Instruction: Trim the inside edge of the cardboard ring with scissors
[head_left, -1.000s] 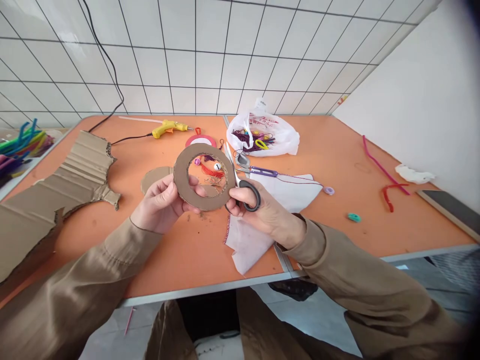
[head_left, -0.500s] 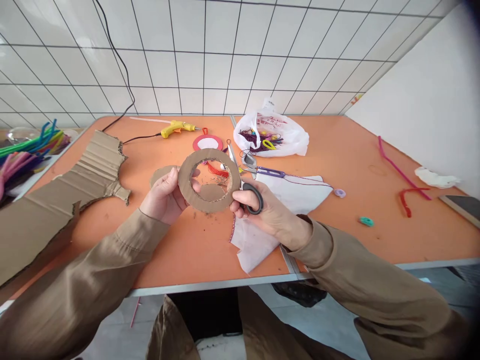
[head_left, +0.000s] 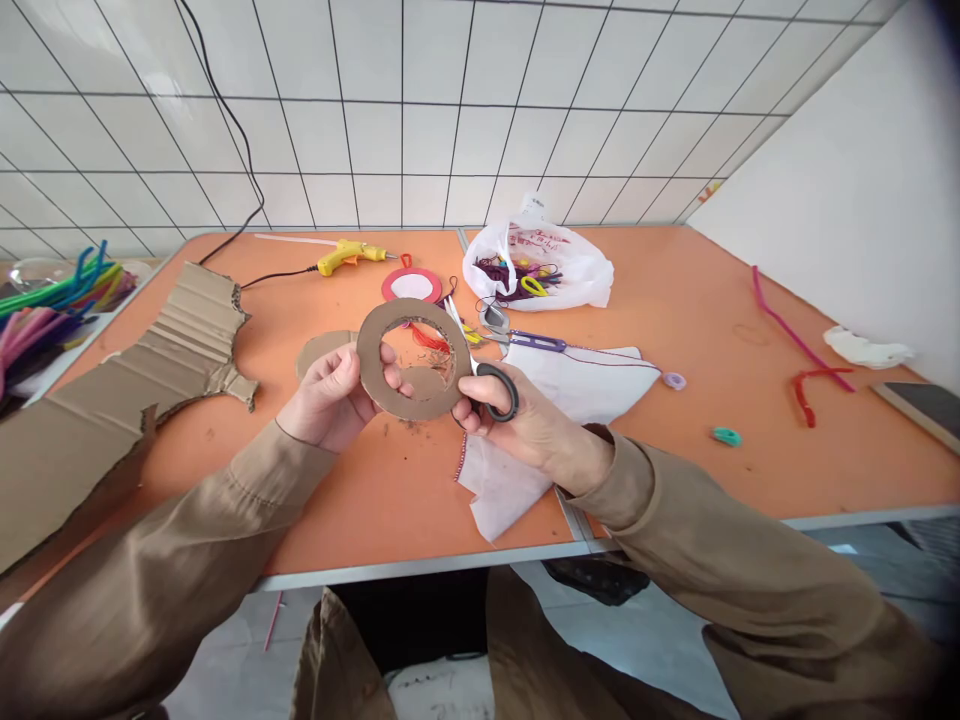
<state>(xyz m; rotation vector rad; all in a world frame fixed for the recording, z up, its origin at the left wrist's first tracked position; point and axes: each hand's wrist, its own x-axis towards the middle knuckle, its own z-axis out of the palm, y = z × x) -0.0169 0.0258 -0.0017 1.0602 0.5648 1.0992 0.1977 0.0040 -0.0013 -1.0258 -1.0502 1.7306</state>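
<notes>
A cardboard ring (head_left: 373,372) with a ragged inner edge is held up over the table between both hands. My left hand (head_left: 334,392) pinches its left side, thumb in front and fingertips showing through the hole. At the ring's lower right, my right hand (head_left: 525,425) grips black-handled scissors (head_left: 504,392) and touches the ring with thumb and fingers. The scissor blades point up and away along the ring's right side. Behind the ring, a round cardboard piece (head_left: 319,350) lies partly hidden, and red threads (head_left: 429,338) show through the hole.
A torn cardboard sheet (head_left: 97,400) covers the table's left. Farther back are a yellow glue gun (head_left: 351,256), a red-rimmed disc (head_left: 412,286) and a plastic bag (head_left: 577,270) of yarn. White cloth (head_left: 600,385) and a purple-handled tool (head_left: 536,341) lie right of centre; pipe cleaners (head_left: 795,325) lie farther right.
The ring has tilted slightly, so its inner cut edge shows less. Both hands keep their hold, and the view has shifted a little.
</notes>
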